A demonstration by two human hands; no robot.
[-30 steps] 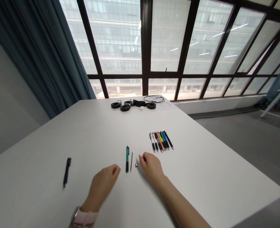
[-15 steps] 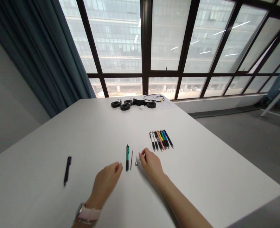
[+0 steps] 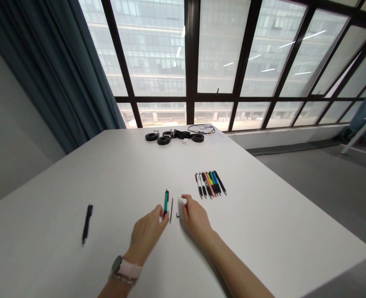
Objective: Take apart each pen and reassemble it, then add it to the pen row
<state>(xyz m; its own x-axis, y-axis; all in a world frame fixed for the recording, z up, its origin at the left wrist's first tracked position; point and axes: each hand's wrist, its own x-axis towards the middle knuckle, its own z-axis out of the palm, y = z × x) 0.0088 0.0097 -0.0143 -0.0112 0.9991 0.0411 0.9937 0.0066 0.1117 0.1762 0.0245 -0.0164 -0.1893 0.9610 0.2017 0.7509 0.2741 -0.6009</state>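
Observation:
A green and black pen [image 3: 166, 200] lies on the white table [image 3: 263, 231]. My left hand [image 3: 148, 234], with a watch on a pink strap at the wrist, has its thumb and forefinger pinched on the pen's near end. Just right of the pen lie a thin dark refill [image 3: 171, 205] and a tiny grey part [image 3: 177, 215]. My right hand [image 3: 195, 215] rests on the table beside them, its fingertips pinched on a small white pen part [image 3: 180, 201].
A row of several coloured pens [image 3: 210, 184] lies to the right of my hands. A single black pen [image 3: 87, 224] lies far to the left. At the table's far edge are black tape rolls [image 3: 163, 140] and a cable [image 3: 201, 129]. Windows and a curtain stand behind.
My left hand has slid forward and to the right until its fingertips reached the green pen's near end. My right hand has stayed almost still beside the small parts.

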